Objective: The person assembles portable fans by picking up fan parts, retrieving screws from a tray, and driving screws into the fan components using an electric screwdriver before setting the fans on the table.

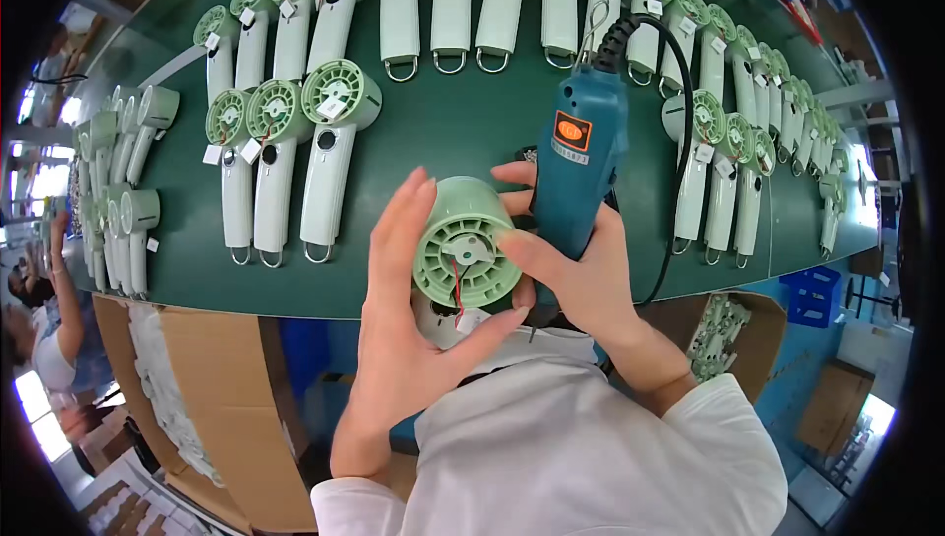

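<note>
my left grip (pixel 402 334) is half curled around a green-headed fan (pixel 467 252), open face toward the camera, at the table's near edge; a red wire (pixel 458 285) shows in it. my right grip (pixel 594 275) wraps a blue power tool (pixel 581 142), thumb at the fan's rim. black cable (pixel 616 41) off the tool's top. similar fans (pixel 328 177) lie in rows on the green table (pixel 463 127).

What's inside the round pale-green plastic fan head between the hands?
Inside the fan head: pale central hub, green radial ribs, thin red wire. Anything beneath the hub is covered.
</note>
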`<state>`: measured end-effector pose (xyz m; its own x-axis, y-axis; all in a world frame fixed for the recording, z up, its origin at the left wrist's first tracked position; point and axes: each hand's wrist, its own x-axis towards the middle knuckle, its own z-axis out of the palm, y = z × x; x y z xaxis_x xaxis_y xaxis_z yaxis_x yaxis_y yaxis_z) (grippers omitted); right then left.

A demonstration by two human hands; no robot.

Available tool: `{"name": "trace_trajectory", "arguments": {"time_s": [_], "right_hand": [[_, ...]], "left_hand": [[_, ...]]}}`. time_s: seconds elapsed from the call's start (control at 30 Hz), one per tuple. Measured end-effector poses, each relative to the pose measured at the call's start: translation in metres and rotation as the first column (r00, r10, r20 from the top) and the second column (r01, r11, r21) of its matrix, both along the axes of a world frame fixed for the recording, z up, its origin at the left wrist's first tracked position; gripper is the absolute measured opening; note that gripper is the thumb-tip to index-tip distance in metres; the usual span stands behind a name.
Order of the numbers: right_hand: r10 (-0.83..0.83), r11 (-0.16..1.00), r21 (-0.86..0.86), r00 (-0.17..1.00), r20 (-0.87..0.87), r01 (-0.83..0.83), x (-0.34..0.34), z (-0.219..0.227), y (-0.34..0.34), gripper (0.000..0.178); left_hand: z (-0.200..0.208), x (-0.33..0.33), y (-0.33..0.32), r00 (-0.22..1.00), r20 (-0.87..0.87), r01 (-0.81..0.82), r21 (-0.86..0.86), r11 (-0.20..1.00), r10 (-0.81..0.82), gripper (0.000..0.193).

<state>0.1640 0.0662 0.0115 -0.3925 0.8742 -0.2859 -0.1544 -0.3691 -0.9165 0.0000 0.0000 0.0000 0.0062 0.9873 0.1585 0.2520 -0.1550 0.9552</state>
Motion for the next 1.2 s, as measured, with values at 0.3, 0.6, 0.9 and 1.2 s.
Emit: {"name": "trace_trajectory", "arguments": {"time_s": [0.3, 0.6, 0.9, 1.2], "right_hand": [[0.039, 0.997, -0.074, 0.999, 0.017, -0.038, 0.001, 0.003, -0.001, 0.047], [-0.249, 0.897, 0.374, 0.968, -0.010, 0.235, 0.031, 0.007, 0.001, 0.030], [-0.364, 0.675, 0.575, 0.887, -0.285, 0.462, 0.047, 0.022, 0.001, 0.031], [-0.325, 0.566, 0.792, 0.945, -0.041, 0.229, 0.066, 0.007, 0.002, 0.027]], "left_hand": [[0.006, -0.004, 0.002, 0.999, 0.023, -0.039, -0.025, 0.999, 0.040, 0.085], [-0.004, -0.009, -0.002, 0.921, 0.304, -0.142, -0.320, 0.937, 0.244, 0.077], [-0.023, 0.008, 0.003, 0.946, 0.285, -0.018, -0.432, 0.902, 0.156, 0.070], [-0.030, 0.018, 0.006, 0.961, 0.237, -0.042, -0.383, 0.923, 0.142, 0.072]]}}
